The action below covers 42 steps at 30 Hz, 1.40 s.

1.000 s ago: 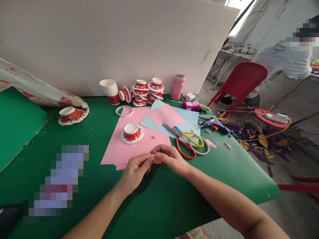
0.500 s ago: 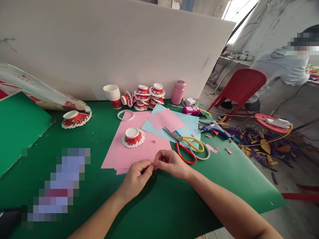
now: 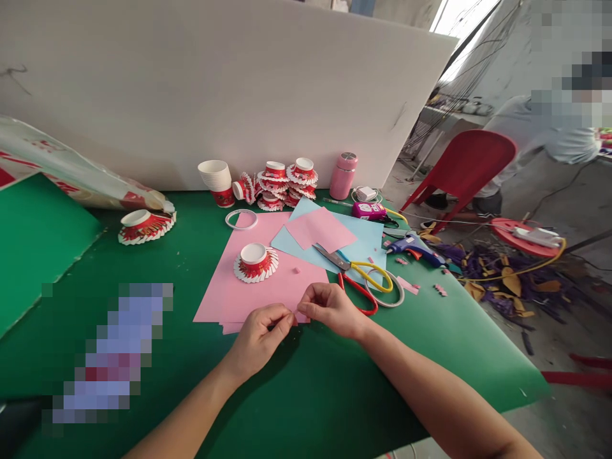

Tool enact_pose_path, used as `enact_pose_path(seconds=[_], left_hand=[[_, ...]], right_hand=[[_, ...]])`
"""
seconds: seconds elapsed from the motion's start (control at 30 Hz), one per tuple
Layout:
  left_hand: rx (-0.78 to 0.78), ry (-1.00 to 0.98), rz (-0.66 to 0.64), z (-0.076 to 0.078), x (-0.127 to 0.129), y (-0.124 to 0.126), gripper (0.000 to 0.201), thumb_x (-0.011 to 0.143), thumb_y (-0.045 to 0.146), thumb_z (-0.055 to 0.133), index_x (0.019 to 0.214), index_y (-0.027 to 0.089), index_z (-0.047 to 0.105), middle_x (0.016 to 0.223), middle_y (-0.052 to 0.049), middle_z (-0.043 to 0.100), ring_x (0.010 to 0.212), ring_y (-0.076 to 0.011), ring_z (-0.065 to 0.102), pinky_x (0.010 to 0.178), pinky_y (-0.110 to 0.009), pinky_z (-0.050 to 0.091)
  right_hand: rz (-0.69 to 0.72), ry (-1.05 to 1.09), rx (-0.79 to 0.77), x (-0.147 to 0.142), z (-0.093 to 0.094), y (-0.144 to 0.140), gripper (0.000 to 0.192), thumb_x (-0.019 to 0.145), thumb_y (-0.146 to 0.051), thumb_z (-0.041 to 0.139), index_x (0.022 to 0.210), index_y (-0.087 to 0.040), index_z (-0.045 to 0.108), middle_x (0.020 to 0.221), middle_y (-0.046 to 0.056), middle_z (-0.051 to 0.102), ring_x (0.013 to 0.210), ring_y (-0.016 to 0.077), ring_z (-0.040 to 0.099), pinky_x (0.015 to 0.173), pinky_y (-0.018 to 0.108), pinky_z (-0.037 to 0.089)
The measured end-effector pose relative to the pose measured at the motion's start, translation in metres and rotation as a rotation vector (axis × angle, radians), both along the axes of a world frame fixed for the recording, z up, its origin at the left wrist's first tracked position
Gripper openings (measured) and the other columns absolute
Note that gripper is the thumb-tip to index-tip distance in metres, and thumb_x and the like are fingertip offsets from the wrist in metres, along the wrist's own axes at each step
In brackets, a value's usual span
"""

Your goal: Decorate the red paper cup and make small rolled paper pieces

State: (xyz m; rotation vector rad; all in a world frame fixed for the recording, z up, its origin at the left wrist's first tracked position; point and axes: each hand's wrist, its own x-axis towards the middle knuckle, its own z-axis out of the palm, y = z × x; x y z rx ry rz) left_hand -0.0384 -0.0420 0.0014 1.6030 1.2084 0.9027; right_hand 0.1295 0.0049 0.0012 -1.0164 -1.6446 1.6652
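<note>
Two hands (image 3: 296,322) at one pink sheet (image 3: 248,287), two scissors (image 3: 356,277) beside.

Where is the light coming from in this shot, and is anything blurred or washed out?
Head view: daylight enters from the upper right, washing out the bright window opening; the hands cast soft shadows on the green table cover; pixelated blocks mask a patch at lower left and the person at right; straight edges bow slightly from the wide lens.

A cut cup (image 3: 255,262) sits on the paper sheet (image 3: 282,284). Scissors (image 3: 356,277) lie to its right, cups (image 3: 280,182) behind it, all on the bench (image 3: 306,395).
</note>
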Motion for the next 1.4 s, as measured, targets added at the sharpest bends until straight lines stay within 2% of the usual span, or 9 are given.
enact_pose_path(seconds=[0.17,0.23,0.33,0.4,0.57,0.73,0.93,1.13,1.4], left_hand=[[-0.045,-0.04,-0.016,-0.004,-0.003,-0.001,0.028,0.082,0.031,0.043,0.058,0.018,0.048,0.055,0.003,0.043,0.054,-0.0121,0.041,0.053,-0.024,0.034],[-0.063,-0.08,0.011,-0.008,-0.006,0.0,0.027,0.082,0.031,0.045,0.058,0.018,0.051,0.055,0.003,0.044,0.055,-0.0122,0.043,0.054,-0.024,0.036],[-0.086,-0.159,0.096,-0.012,-0.009,0.002,0.028,0.081,0.03,0.047,0.058,0.018,0.054,0.055,0.002,0.048,0.057,-0.0128,0.046,0.059,-0.026,0.039],[-0.103,-0.212,0.149,-0.014,-0.009,0.003,0.028,0.081,0.032,0.049,0.059,0.017,0.056,0.054,0.002,0.048,0.058,-0.013,0.047,0.062,-0.026,0.041],[-0.152,-0.298,0.199,-0.014,-0.004,0.001,0.027,0.082,0.038,0.052,0.083,0.015,0.065,0.063,-0.001,0.053,0.062,-0.0144,0.048,0.062,-0.028,0.041],[-0.153,-0.308,0.113,-0.01,0.0,-0.001,0.028,0.082,0.037,0.051,0.064,0.017,0.058,0.062,0.0,0.05,0.062,-0.0133,0.046,0.06,-0.026,0.039],[-0.116,-0.183,0.11,-0.006,-0.001,-0.001,0.024,0.08,0.034,0.052,0.064,0.018,0.055,0.057,0.002,0.047,0.056,-0.0118,0.044,0.055,-0.024,0.038],[-0.103,-0.12,0.025,-0.003,0.0,-0.001,0.026,0.08,0.036,0.051,0.061,0.018,0.05,0.056,0.003,0.041,0.055,-0.0112,0.038,0.052,-0.024,0.034],[-0.16,-0.253,-0.061,-0.007,-0.002,-0.002,0.026,0.081,0.034,0.049,0.06,0.019,0.045,0.057,0.003,0.044,0.056,-0.0113,0.042,0.055,-0.025,0.035]], right_hand=[[-0.005,0.048,-0.05,0.001,0.001,0.003,0.031,0.065,-0.041,0.07,0.065,-0.014,0.054,0.056,-0.002,0.052,0.051,0.0082,0.044,0.05,0.023,0.033],[-0.1,0.082,-0.063,0.006,0.003,0.01,0.029,0.064,-0.039,0.069,0.063,-0.015,0.053,0.054,-0.004,0.048,0.049,0.0071,0.04,0.049,0.022,0.03],[-0.326,0.158,-0.019,0.015,0.005,0.021,0.023,0.064,-0.034,0.066,0.058,-0.016,0.052,0.049,-0.006,0.041,0.047,0.006,0.033,0.047,0.022,0.025],[-0.371,0.188,-0.028,0.017,0.006,0.025,0.022,0.063,-0.032,0.065,0.057,-0.016,0.051,0.047,-0.007,0.039,0.046,0.0059,0.03,0.046,0.023,0.022],[-0.217,0.175,-0.117,0.006,0.006,0.013,0.026,0.061,-0.036,0.068,0.058,-0.016,0.052,0.049,-0.006,0.041,0.047,0.0057,0.031,0.047,0.023,0.024],[-0.101,0.14,-0.134,-0.006,0.001,0.0,0.033,0.06,-0.043,0.071,0.062,-0.015,0.053,0.055,-0.004,0.048,0.05,0.0068,0.039,0.05,0.023,0.031],[0.003,0.091,-0.124,-0.002,0.002,0.0,0.036,0.07,-0.051,0.062,0.07,-0.015,0.054,0.061,-0.002,0.051,0.058,0.0103,0.049,0.056,0.024,0.039],[0.081,-0.049,0.013,-0.004,0.001,-0.005,0.028,0.076,-0.041,0.058,0.065,-0.015,0.053,0.062,-0.001,0.053,0.058,0.0097,0.045,0.056,0.023,0.038],[0.109,-0.016,-0.009,-0.004,0.002,-0.008,0.03,0.073,-0.04,0.061,0.059,-0.015,0.053,0.056,-0.001,0.052,0.052,0.0086,0.044,0.05,0.023,0.035]])
